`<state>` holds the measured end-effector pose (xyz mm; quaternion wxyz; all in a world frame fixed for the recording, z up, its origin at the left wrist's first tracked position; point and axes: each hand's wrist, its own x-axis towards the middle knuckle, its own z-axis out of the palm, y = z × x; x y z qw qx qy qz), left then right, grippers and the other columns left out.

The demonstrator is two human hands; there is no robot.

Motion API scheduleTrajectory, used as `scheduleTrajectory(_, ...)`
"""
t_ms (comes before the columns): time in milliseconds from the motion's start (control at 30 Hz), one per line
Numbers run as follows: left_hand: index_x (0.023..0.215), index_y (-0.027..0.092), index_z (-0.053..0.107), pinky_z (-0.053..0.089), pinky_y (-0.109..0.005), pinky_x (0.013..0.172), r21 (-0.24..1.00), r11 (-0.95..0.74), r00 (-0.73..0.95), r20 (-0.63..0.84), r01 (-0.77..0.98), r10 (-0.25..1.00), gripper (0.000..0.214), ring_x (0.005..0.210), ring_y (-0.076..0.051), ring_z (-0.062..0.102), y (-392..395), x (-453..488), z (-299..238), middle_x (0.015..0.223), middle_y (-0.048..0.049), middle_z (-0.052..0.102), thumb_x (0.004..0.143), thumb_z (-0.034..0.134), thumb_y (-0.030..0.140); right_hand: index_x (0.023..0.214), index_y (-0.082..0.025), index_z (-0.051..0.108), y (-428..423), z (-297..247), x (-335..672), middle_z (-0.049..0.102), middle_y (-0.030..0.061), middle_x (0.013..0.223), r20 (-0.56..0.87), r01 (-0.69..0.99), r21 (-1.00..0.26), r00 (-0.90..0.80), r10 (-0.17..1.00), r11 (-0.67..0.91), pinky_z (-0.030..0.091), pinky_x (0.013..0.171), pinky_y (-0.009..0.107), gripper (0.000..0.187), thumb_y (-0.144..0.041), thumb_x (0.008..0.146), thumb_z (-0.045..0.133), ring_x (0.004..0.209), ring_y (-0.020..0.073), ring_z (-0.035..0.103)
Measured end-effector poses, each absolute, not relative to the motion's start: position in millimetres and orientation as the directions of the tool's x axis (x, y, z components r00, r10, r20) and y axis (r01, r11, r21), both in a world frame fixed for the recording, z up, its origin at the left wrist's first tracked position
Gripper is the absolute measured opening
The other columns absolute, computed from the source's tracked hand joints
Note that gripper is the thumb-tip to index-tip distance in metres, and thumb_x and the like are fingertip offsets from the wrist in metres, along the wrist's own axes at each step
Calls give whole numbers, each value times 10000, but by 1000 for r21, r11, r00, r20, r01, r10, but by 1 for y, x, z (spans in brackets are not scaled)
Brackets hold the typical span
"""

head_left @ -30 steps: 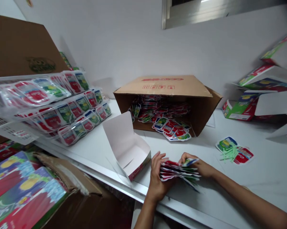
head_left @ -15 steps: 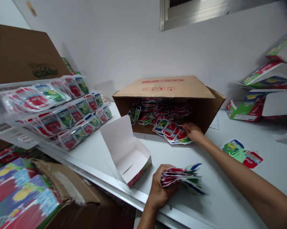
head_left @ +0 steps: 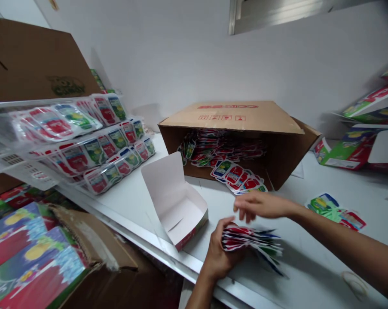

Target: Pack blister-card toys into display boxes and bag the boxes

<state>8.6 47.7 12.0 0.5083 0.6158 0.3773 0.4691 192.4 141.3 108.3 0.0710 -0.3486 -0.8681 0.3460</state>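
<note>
My left hand (head_left: pixel 224 249) is wrapped round a thick bundle of small red, green and blue sachets (head_left: pixel 242 241), gripped at one end so the other end fans out to the right. Just above the bundle hovers my right hand (head_left: pixel 258 205), its fingers bent down and apart, with nothing visible in them. Behind it, a loose pile of the same sachets (head_left: pixel 240 177) spills from a cardboard box (head_left: pixel 239 118) lying on its side. Left of my hands stands a small white-lined box (head_left: pixel 184 212) with its lid raised.
Plastic baskets (head_left: pixel 48 178) filled with rows of sachets stand at the left. Below them is an open carton (head_left: pixel 93 240) of printed boxes. More sachets (head_left: pixel 335 210) lie on the white table (head_left: pixel 297 257) at the right, near folded display boxes (head_left: pixel 348 148).
My right hand has left the sachet pile at the carton's mouth and come towards me, over the bundle. My left hand still grips the bundle. The view has shifted slightly.
</note>
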Motion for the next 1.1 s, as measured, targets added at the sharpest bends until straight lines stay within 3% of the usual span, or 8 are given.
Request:
scheduleTrajectory(100,944,173,649,469,-384,957,962,-271,255,255,28,933,367,1029,-276,636,50,7,14,1008,-83,683,627,822,236,1233,-152,572,195,78,189,662,155,1177,73,748,-407,-546,835,525,466,878,356,484,-499,909,475,1058,276,619)
scheduleTrajectory(200,995,172,650,462,-359,968,974,-226,272,221,-13,937,408,1088,-281,623,49,6,16,1117,-100,684,631,819,242,1344,-175,522,232,50,185,560,160,1357,128,851,-219,-459,879,477,373,1031,403,572,-428,835,587,1280,333,472)
scheduleTrajectory(467,1031,155,602,508,-268,719,997,-76,341,83,-35,936,411,806,-202,671,49,8,16,956,-75,728,677,792,243,1165,-158,643,217,44,212,684,161,1150,76,850,-186,-488,870,493,434,924,381,459,-388,978,292,1059,287,628)
scheduleTrajectory(600,1031,164,620,505,-362,893,979,-195,289,169,61,942,422,1072,-282,626,50,7,14,1166,-123,644,667,806,268,1066,-183,650,161,69,226,703,105,1010,88,759,-311,-577,812,572,447,853,318,480,-400,1011,224,931,224,639)
scheduleTrajectory(733,938,171,647,284,-482,1146,898,-387,214,345,207,914,353,1467,-367,135,50,7,13,1423,-137,446,667,813,325,932,-187,660,108,95,234,674,37,813,-61,574,-616,-717,694,540,447,705,258,503,-463,1015,248,724,157,594)
scheduleTrajectory(867,1211,207,493,475,-426,981,944,-322,209,300,78,931,629,1187,-297,573,48,10,8,1223,-112,613,680,819,296,948,-146,688,114,96,234,701,61,868,-196,484,-777,-794,576,402,477,716,268,608,-529,1000,219,775,171,625)
scheduleTrajectory(967,1443,241,212,525,-357,865,972,-233,243,236,-40,941,964,917,-212,678,48,11,6,1094,-71,654,689,812,257,1072,-137,668,157,79,221,709,105,1017,-114,591,-683,-667,736,430,493,819,310,589,-521,986,229,926,217,646)
scheduleTrajectory(1100,1167,186,577,506,-312,831,973,-229,303,207,39,930,561,911,-222,651,49,9,13,1042,-73,641,667,812,285,1262,-141,592,216,52,193,586,171,1315,123,810,-392,-423,898,435,361,1041,411,511,-420,836,553,1257,336,483)
